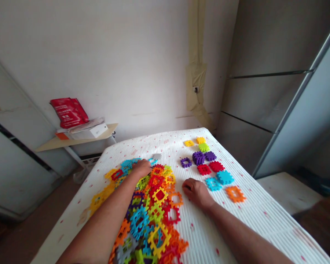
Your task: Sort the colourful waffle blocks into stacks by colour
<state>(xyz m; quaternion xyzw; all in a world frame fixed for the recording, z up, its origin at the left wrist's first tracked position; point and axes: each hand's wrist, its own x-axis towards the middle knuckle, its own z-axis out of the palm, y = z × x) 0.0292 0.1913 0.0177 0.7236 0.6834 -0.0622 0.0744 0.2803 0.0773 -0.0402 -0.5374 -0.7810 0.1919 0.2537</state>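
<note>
A large heap of interlocking plastic tiles (155, 196), square with notched edges and mostly open centres, lies in many colours on the cloth-covered surface. My left hand (142, 168) reaches over the heap to its far end, beside light blue tiles (129, 164). Its fingertips are hidden among the pieces, so their grip does not show. To the right of the heap, my right hand (197, 192) rests on the cloth with curled fingers and nothing visible in them. Near it lie a light blue open tile (213, 184) and red tiles (204, 169).
Sorted groups on the right include purple tiles (198, 157), yellow tiles (189, 143), a lime tile (204, 147) and an orange tile (235, 194). A grey tile (156, 156) lies beyond the heap. Past the cloth (165, 141) stand a side table (51, 144) and a grey cabinet (247, 99).
</note>
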